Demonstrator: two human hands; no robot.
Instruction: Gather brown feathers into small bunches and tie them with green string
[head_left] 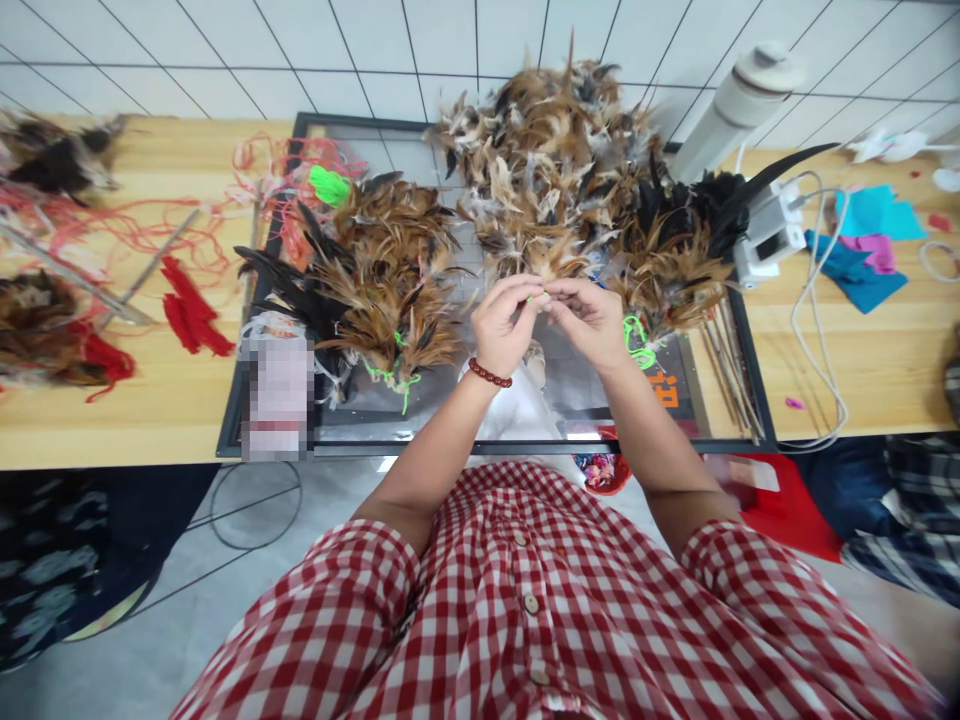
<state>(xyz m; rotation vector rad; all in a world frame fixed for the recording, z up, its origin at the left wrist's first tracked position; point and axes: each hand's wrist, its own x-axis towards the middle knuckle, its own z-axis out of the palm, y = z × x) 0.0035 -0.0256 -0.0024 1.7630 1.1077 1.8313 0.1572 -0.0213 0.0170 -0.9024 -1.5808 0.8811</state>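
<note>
My left hand (501, 322), with a beaded bracelet on its wrist, is closed in a pinch. Fingertip to fingertip with it, my right hand (590, 318) is pinching too. A bit of bright green yarn (538, 297) shows between the fingers of both. Just beyond them are brown feathers (559, 262); I cannot tell whether these are held or belong to the large feather pile (551, 160) behind. Left of my hands lies a heap of brown and black feathers (390, 270) with green yarn ties (397, 378). Loose green yarn (637, 342) trails near my right wrist.
A black-framed glass panel (435, 447) lies under the feathers. At the right stand a white bottle (739, 110) and a charger (772, 235) with a cable. Thin sticks (724, 370) lie nearby. Red yarn (191, 310) and scissors-like metal rods (75, 275) lie left. People sit on both sides.
</note>
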